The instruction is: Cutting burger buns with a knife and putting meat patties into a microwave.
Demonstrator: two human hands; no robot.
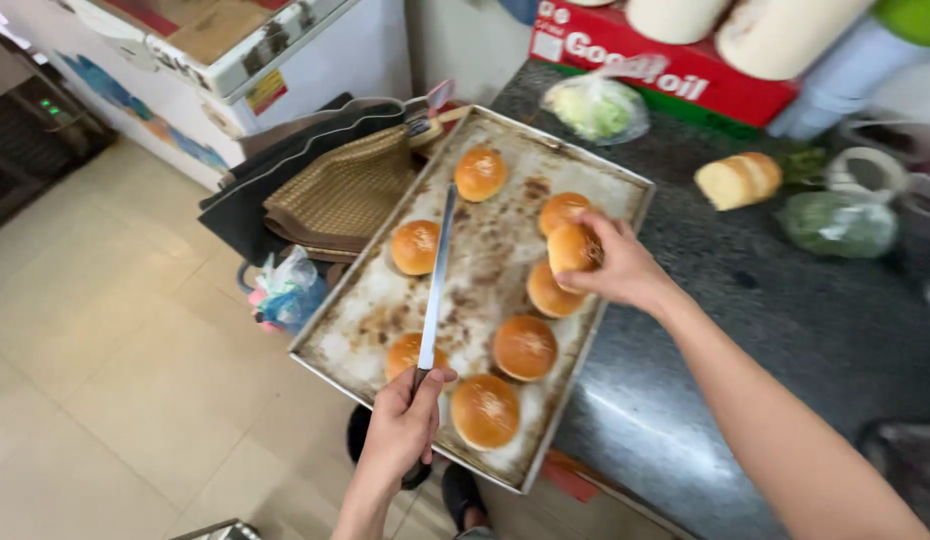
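Two hands busy. Right hand [615, 268] is curled around one bun [572, 247], lifted just above the right side of the baking tray [505, 225]; fingers partly closed on it, thumb on top. Left hand [405, 425] is fisted tight on the handle of a long knife [437, 275] at the tray's near edge. Knife's long axis runs near to far along the tray, tip pointing away from the person toward the far bun [481, 173], blade lying flat or close above the tray surface, can't tell which. Held bun sits right of the blade, about level with its middle, well apart from it. Right hand is the one on the bun; left is nearer the bottom buns. Tray overhangs the dark table [765, 310] edge.
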